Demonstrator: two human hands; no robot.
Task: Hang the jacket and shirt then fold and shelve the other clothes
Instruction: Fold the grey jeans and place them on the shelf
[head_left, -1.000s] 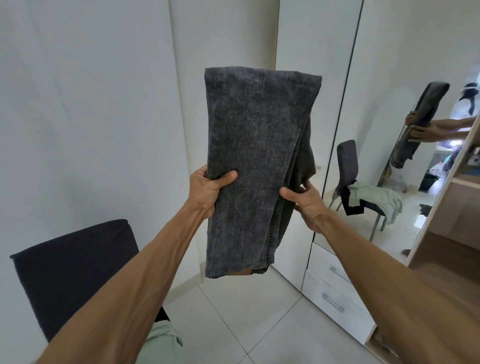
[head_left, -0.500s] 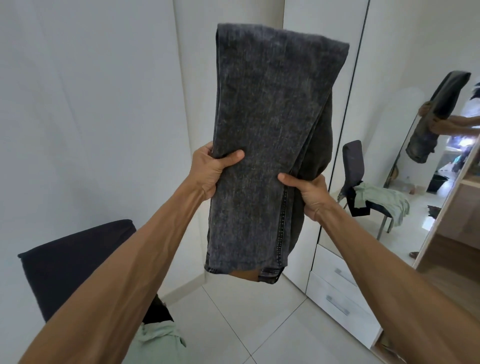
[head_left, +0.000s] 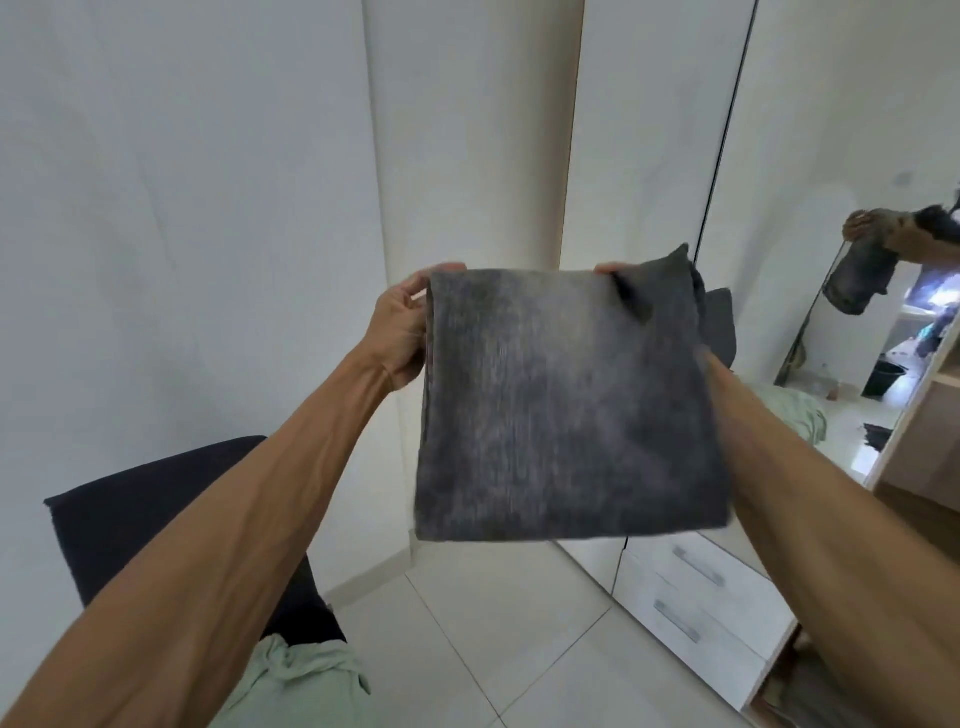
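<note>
A person holds a folded pair of dark grey jeans (head_left: 566, 405) up at arm's length, both arms stretched forward and the two hands set apart at either end of the bundle's top edge. The left hand (head_left: 402, 327) grips the upper left corner, its fingers curled round the fold. The right hand (head_left: 609, 269) is almost wholly hidden behind the cloth; only fingertips show, hooked over the top edge near the upper right corner, where a loose peak of fabric sticks up just beside them. The jeans hang between the hands as a flat, roughly square packet, clear of the floor and touching nothing else, their lower edge blurred.

Below the left forearm stands a black chair (head_left: 156, 509), and a pale green garment (head_left: 296, 686) lies crumpled on it, close under the left elbow. Beyond the right hand a mirrored wardrobe door (head_left: 810, 156) reflects the raised arms and the grey bundle, along with a second view of the chair and green cloth. Under the right forearm sit two white drawers (head_left: 696, 613) with metal handles, and to the right of that arm the wooden edge of an open shelf unit (head_left: 930, 431) enters view. Pale floor tiles (head_left: 493, 649) spread beneath the jeans.
</note>
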